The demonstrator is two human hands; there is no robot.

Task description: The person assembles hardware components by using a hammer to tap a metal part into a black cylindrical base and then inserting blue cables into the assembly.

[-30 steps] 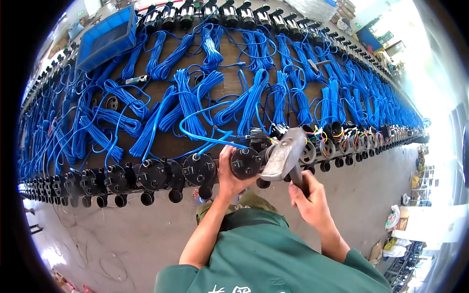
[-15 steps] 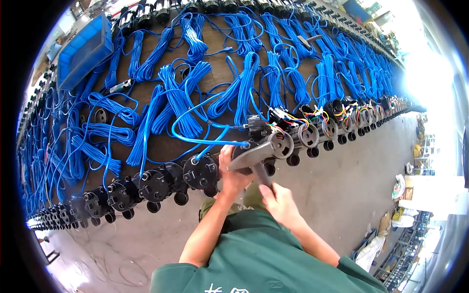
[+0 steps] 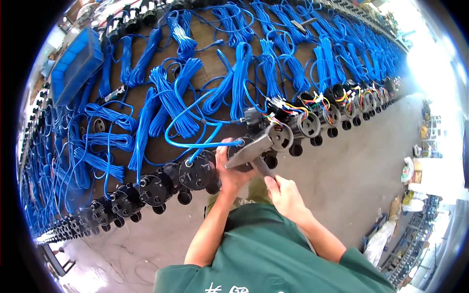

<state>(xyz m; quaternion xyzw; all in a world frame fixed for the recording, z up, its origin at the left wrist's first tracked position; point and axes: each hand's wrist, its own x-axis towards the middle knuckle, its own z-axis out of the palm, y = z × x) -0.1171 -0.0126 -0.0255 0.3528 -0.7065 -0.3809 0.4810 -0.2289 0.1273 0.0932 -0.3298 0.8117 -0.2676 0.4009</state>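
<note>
My right hand (image 3: pixel 289 198) is wrapped round the handle of a hammer (image 3: pixel 250 152). Its wide metal head lies over a black round housing (image 3: pixel 236 149) at the table edge, hiding much of it. Against the left side of that housing, my left hand (image 3: pixel 231 177) grips it with curled fingers, partly behind the hammer head. A blue cable (image 3: pixel 193 145) runs into the housing's top. Just left stands another black round housing (image 3: pixel 196 173) with a cable in its lid. To the right is an uncovered round housing (image 3: pixel 280 137) with coloured wires behind it.
Bundled blue cables (image 3: pixel 176 105) cover much of the brown tabletop (image 3: pixel 212 63). More lidded housings (image 3: pixel 156 189) line the edge leftward; uncovered ones (image 3: pixel 309 125) line it rightward. A blue crate (image 3: pixel 78 63) sits far left. Another hammer (image 3: pixel 304 23) lies among the far cables.
The view has shifted slightly, moving the table and crate in the picture. Both hands keep their grips, and the hammer head still lies over the same housing.
</note>
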